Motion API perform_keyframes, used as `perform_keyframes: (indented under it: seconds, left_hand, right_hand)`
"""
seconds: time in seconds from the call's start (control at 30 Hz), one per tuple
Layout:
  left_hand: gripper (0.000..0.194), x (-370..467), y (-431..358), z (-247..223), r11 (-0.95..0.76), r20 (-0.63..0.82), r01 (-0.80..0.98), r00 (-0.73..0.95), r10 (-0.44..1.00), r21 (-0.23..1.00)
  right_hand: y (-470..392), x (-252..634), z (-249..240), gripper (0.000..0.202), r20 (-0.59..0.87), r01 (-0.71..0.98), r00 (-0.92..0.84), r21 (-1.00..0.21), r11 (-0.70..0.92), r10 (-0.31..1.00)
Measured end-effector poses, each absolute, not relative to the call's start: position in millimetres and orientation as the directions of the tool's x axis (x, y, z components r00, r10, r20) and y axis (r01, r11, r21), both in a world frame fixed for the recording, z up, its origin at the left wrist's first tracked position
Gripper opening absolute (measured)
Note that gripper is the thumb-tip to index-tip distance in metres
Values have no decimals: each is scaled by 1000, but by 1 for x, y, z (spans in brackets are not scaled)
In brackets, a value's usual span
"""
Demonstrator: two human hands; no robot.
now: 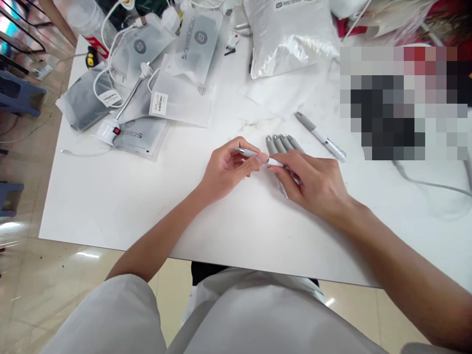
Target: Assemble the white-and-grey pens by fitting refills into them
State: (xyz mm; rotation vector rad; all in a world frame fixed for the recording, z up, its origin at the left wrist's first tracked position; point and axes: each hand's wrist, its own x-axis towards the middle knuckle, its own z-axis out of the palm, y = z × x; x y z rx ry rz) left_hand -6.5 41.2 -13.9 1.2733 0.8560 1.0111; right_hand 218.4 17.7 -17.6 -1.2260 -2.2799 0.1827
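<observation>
Between both hands, just above the white table, lies a grey and white pen (246, 152) with its pointed end to the left. My left hand (231, 164) pinches its grey part between thumb and fingers. My right hand (313, 179) grips the white barrel from the other end. Several similar pens (282, 142) lie side by side behind my right hand, which hides much of them. One more pen (320, 135) rests apart, at a slant, farther to the right.
Frosted packets (188, 103) and a small lamp (129, 98) with a white cable cover the back left of the table (147, 211). A large silvery-white bag (293, 37) sits at the back. On the right a grey cable (431, 184) runs past a blurred-out area.
</observation>
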Motion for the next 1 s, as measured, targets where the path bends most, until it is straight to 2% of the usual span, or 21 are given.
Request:
perform_keyframes:
  seconds: [0.17,0.63,1.0]
  left_hand:
    - [43,-6,42,-11,27,12,-128,294,956,991]
    - [35,-7,44,-11,93,-36,-187,287,957,978]
    - [37,-7,43,-11,52,-9,-118,339,941,992]
  right_hand:
    - [17,222,-22,22,465,722,-380,-391,570,800]
    - [18,221,-19,33,383,739,-428,-374,561,818]
    - [17,220,-15,35,350,727,-452,-389,566,821]
